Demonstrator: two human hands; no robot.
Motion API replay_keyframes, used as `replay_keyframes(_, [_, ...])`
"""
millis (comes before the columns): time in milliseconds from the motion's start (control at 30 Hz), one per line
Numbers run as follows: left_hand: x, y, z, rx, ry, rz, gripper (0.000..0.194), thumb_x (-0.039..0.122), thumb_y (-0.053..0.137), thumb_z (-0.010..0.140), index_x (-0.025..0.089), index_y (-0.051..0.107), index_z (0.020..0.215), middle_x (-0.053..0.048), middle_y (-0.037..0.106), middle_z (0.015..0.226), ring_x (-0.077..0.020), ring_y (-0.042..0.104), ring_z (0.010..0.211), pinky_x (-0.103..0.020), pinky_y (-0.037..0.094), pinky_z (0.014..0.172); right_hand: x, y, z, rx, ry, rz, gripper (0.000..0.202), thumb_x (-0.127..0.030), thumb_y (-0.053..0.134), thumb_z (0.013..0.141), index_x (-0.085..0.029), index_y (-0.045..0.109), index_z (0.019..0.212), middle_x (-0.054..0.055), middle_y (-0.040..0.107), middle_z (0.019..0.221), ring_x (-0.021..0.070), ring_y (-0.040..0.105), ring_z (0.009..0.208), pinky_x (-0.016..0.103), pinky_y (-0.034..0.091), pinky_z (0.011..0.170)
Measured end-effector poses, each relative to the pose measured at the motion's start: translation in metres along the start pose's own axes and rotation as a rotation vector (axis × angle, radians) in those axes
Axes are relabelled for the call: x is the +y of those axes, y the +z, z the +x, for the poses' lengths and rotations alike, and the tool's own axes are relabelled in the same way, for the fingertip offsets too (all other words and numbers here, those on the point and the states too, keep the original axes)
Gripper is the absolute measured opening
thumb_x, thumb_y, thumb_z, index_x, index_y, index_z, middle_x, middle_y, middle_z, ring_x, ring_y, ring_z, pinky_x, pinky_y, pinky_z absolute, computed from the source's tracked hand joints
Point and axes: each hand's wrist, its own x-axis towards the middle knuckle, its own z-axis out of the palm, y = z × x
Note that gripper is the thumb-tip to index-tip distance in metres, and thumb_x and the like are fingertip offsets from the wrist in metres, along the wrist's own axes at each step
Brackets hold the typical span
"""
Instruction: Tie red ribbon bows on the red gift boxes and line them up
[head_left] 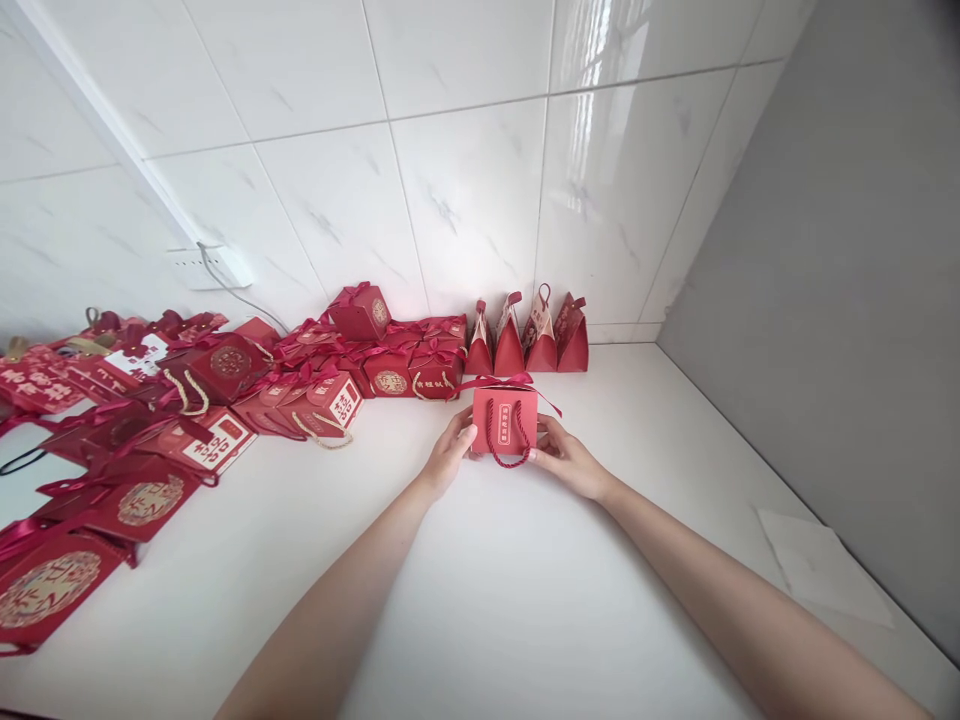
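Observation:
Between my two hands is a red gift box (484,418) with a dark red rope handle hanging down its front, a ribbon on top and a small label with gold characters. My left hand (451,446) grips its left side, thumb on the near edge. On the other side, my right hand (564,455) holds the lower right corner. Several triangular red boxes (510,345) with loops on top stand in a row behind it against the wall. Just left of the held box sits a cluster of red gift boxes (391,372) with gold rope handles.
More red boxes (150,500) with ribbons and gold emblems spread over the left side of the white table (480,610). A wall socket (214,268) with a grey cable is at the back left. A grey panel (840,300) bounds the right. A pale flat sheet (821,565) lies near it.

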Motion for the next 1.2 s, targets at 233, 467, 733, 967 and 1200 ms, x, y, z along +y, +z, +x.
replay_keyframes(233, [0.0031,0.0009,0.0004,0.000,0.001,0.016,0.062,0.056,0.051,0.088,0.027,0.040,0.142,-0.012,0.049,0.140,-0.0261,0.059,0.107,-0.034,0.051,0.075,-0.0035,-0.0011,0.0004,-0.013,-0.022,0.013,0.068,-0.055,0.063,0.083,-0.021,0.038,0.137,0.011,0.056,0.126,0.0199,0.061,0.090,0.040,0.051,0.085])
replay_keyframes(467, [0.0027,0.0013,0.0002,-0.004,0.003,0.025,0.061,0.055,0.049,0.090,0.026,0.037,0.143,-0.012,0.046,0.143,-0.0269,0.057,0.112,-0.034,0.051,0.077,-0.0014,-0.0022,0.0001,-0.017,-0.025,0.021,0.069,-0.053,0.065,0.083,-0.021,0.038,0.138,0.012,0.056,0.125,0.0192,0.060,0.090,0.040,0.050,0.085])
replay_keyframes(733, [0.0022,0.0013,-0.0007,0.002,0.005,0.033,0.061,0.055,0.050,0.090,0.028,0.038,0.143,-0.011,0.047,0.142,-0.0268,0.057,0.112,-0.032,0.051,0.075,-0.0018,-0.0019,0.0008,-0.017,-0.034,0.016,0.067,-0.054,0.063,0.084,-0.022,0.038,0.137,0.011,0.057,0.125,0.0184,0.060,0.088,0.039,0.051,0.083])
replay_keyframes(967, [0.0009,0.0010,0.0012,-0.009,0.005,0.041,0.060,0.053,0.048,0.091,0.028,0.036,0.145,-0.010,0.044,0.146,-0.0284,0.055,0.116,-0.033,0.051,0.076,-0.0015,-0.0019,0.0009,-0.004,-0.025,0.014,0.069,-0.054,0.063,0.084,-0.022,0.036,0.139,0.011,0.055,0.125,0.0186,0.060,0.089,0.038,0.051,0.083])
replay_keyframes(1200, [0.0016,0.0018,0.0007,0.002,0.005,0.052,0.061,0.055,0.047,0.091,0.027,0.037,0.144,-0.011,0.044,0.145,-0.0271,0.056,0.113,-0.033,0.052,0.075,-0.0029,-0.0012,0.0006,-0.005,-0.024,0.009,0.070,-0.054,0.063,0.084,-0.021,0.036,0.139,0.012,0.055,0.125,0.0192,0.060,0.090,0.040,0.051,0.084])
